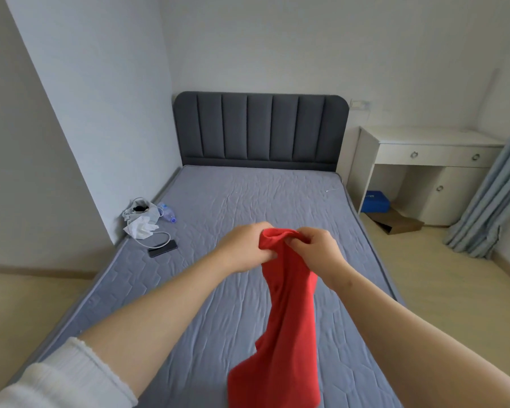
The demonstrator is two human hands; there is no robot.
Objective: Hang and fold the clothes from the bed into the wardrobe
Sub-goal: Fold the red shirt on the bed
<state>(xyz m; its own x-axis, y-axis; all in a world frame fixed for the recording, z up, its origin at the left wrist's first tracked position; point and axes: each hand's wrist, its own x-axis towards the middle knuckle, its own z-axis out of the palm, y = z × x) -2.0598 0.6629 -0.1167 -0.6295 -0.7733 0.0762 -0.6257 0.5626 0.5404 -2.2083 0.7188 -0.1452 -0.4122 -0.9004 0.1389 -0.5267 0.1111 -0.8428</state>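
Cloth in a plain, strong red [289, 319] hangs between the person's two hands, above the middle of the bed [248, 195]. This red garment is matt, without print or pattern. Its top edge is bunched into a thick roll, and below it the fabric falls in a long, narrow drape with soft vertical folds. The drape widens into a broader flap near the lower edge of the view, where it runs out of frame. What kind of garment it is cannot be told, nor whether its lower end touches the bed.

The left hand [242, 248] has its fingers curled tight round the left end of the bunched edge. The right hand [318, 245] pinches the right end, thumb against bent fingers. The hands are close together, with only the roll of cloth between them. A white sleeve [65, 378] is pushed up the left forearm.

The bed has a quilted grey-blue cover and a padded dark grey headboard [259, 131]. At its left edge lie a dark phone [163, 248] with a white cable [159, 240], a plastic bag [142, 210], crumpled white paper [140, 229] and a clear bottle [167, 212]. To the right stands a white desk [424, 142], with a blue box [376, 201] under it and a grey-blue curtain [489, 195] beside it.
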